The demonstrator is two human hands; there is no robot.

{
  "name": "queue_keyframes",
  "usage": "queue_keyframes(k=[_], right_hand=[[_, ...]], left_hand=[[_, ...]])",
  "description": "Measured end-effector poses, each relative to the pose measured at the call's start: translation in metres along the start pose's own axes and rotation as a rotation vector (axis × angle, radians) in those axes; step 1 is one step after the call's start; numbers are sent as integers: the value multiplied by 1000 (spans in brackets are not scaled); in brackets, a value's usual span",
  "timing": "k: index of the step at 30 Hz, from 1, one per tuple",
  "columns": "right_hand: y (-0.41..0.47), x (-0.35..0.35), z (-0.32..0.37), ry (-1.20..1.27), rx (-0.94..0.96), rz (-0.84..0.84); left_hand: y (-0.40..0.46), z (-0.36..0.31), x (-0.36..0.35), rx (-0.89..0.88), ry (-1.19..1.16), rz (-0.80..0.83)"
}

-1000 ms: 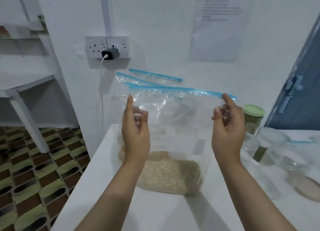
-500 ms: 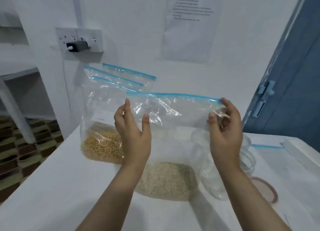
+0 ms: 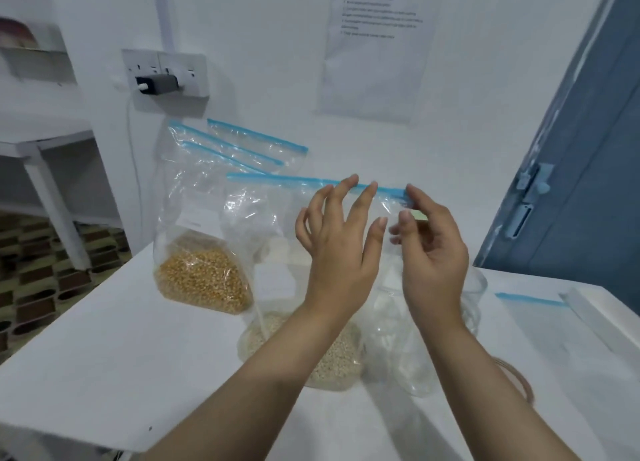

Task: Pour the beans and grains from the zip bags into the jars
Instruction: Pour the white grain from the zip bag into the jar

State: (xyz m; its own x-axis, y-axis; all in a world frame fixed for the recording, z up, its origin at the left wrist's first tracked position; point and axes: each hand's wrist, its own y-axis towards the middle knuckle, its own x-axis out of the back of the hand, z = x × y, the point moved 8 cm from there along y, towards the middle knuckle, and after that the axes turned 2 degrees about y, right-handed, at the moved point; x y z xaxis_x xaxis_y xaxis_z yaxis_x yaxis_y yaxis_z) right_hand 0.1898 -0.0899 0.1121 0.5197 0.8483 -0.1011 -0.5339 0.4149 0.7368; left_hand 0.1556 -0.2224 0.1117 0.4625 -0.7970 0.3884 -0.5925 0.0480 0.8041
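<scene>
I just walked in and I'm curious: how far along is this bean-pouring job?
Early. Nothing looks poured: the pale grain bag and the yellow kernel bag remain full. Both the left hand and the right hand work its blue zip strip. Pouring into the jar remains.

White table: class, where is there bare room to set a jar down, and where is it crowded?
Bare: the white table left of the pale grain bag, in front of the yellow grain bag. Crowded: the right, with a clear jar and flat bag.
</scene>
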Motion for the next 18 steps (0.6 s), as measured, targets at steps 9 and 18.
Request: queue_keyframes(k=[9, 18], right_hand=[[0, 6, 2, 45, 32, 110], [-1, 6, 4, 12, 50, 116]], left_hand=[[11, -15, 0, -7, -51, -67], [20, -11, 3, 62, -86, -73]])
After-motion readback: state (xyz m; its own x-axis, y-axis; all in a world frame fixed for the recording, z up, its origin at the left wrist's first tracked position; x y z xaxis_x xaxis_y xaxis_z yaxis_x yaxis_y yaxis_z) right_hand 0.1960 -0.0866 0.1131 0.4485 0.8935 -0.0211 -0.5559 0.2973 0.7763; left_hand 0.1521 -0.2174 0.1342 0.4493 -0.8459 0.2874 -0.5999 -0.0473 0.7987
